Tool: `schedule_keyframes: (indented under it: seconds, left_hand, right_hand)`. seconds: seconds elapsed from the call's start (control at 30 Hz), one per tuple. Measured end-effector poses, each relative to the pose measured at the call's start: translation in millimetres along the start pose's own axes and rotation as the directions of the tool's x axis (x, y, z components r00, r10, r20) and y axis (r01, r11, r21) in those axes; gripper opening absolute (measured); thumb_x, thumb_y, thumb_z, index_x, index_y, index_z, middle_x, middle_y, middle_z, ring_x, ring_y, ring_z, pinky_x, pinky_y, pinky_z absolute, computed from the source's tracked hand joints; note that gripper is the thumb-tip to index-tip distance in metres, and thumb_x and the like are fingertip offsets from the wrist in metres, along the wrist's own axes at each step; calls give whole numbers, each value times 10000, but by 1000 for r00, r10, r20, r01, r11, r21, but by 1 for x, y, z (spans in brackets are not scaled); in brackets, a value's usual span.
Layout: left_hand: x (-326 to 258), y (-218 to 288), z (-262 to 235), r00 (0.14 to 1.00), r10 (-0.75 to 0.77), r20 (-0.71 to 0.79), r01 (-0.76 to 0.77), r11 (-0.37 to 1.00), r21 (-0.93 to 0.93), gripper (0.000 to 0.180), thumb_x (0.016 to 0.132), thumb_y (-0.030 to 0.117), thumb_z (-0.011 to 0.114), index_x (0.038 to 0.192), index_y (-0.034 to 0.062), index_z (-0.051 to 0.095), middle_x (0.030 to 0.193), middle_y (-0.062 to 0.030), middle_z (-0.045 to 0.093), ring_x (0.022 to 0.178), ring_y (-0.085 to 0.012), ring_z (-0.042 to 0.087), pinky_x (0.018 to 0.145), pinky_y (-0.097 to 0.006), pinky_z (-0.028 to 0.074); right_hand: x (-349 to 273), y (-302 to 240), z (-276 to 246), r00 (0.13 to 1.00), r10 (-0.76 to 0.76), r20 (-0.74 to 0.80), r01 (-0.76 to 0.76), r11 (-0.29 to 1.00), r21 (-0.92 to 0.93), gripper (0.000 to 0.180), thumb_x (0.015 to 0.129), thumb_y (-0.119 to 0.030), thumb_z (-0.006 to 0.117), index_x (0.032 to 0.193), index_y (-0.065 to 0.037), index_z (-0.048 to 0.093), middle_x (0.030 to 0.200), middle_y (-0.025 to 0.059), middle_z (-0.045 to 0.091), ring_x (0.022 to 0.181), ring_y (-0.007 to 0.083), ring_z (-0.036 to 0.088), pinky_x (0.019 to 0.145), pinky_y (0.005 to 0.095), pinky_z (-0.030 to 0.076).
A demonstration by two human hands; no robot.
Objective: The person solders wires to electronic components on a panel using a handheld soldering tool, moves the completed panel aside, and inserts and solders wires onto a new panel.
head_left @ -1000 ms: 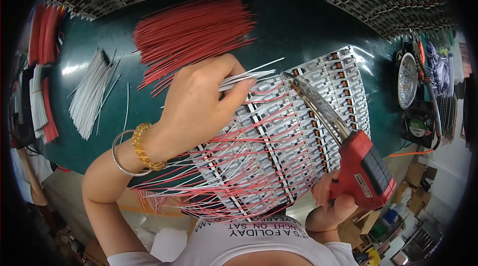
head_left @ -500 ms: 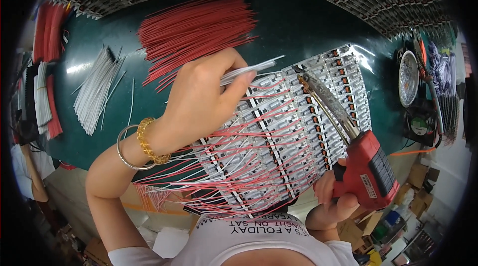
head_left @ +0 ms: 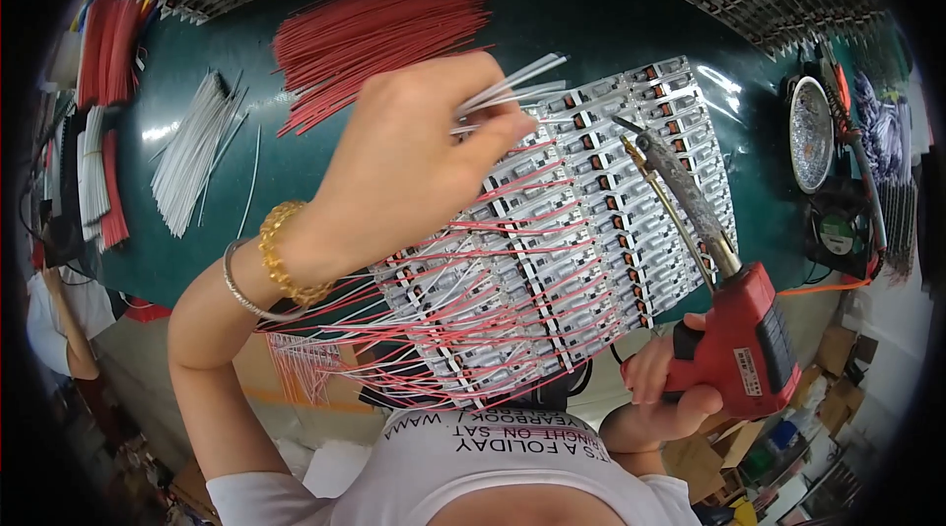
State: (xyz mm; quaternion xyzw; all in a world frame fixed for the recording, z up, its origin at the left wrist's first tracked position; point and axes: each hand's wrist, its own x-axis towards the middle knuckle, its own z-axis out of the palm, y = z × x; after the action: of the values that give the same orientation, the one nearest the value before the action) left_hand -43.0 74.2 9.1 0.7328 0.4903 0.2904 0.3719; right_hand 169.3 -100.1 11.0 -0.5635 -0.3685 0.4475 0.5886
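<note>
left hand: your left hand (head_left: 409, 166) is closed in a pinch on a small bundle of white wires (head_left: 512, 93), ends fanning out past thumb and fingers, over the upper part of the panel.
right hand: your right hand (head_left: 660, 393) is wrapped tight round the grip of the red soldering gun (head_left: 744, 349), at the panel's lower right corner.
tip: soldering tip (head_left: 626, 127) sits near the panel's top rows, just right of the wire ends; contact w/ a pad can't be confirmed.
change: vs. 1 s ago, left hand has lifted and now covers more of the panel; wires have come closer to the tip. gun grip approx. unchanged. reads as the next white wire being lined up w/ a joint.
work: panel of led circuit boards (head_left: 631, 221) lies tilted on the green table (head_left: 552, 14); red and white leads already trail from most rows toward you.
stock: red wire pile (head_left: 379, 33) lies above the hand; white wire pile (head_left: 197, 147) at left, well apart.
labels: pale rectangular label on the gun body, print too small to tell. round sticker on the black fan (head_left: 838, 230) at right. round metal tin (head_left: 811, 132) above it.
packages: cardboard boxes (head_left: 838, 349) at lower right.
</note>
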Motion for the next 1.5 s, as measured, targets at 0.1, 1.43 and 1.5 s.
schedule_keyframes:
  seconds: [0.1, 1.43, 1.5]
  left_hand:
    - [-1, -12, 16, 999, -13, -34, 13, 1000, 3, 118, 780, 78, 664, 747, -7, 589, 610, -15, 537, 512, -49, 411, 466, -213, 335]
    - [-8, -6, 23, 987, 109, -116, -115, 992, -49, 71, 736, 27, 676, 734, -10, 615, 628, -41, 556, 506, -67, 452, 442, -232, 331]
    - [-9, -5, 25, 990, 132, -41, -130, 990, 62, 71, 712, 9, 672, 711, -15, 605, 614, -64, 538, 498, -101, 466, 443, -249, 340]
  right_hand:
    - [-1, 4, 3, 999, 26, -34, -27, 999, -25, 867, 764, -660, 557, 1169, 84, 371, 436, -26, 393, 329, 76, 365, 351, 207, 313]
    - [-14, 8, -12, 996, 55, 69, -54, 998, -21, 838, 770, -641, 572, 1179, 62, 370, 441, -14, 417, 336, 89, 380, 355, 227, 318]
    - [-14, 8, -13, 991, 75, 107, -76, 997, 4, 836, 768, -644, 572, 1174, 59, 372, 443, -14, 420, 337, 91, 383, 356, 227, 320]
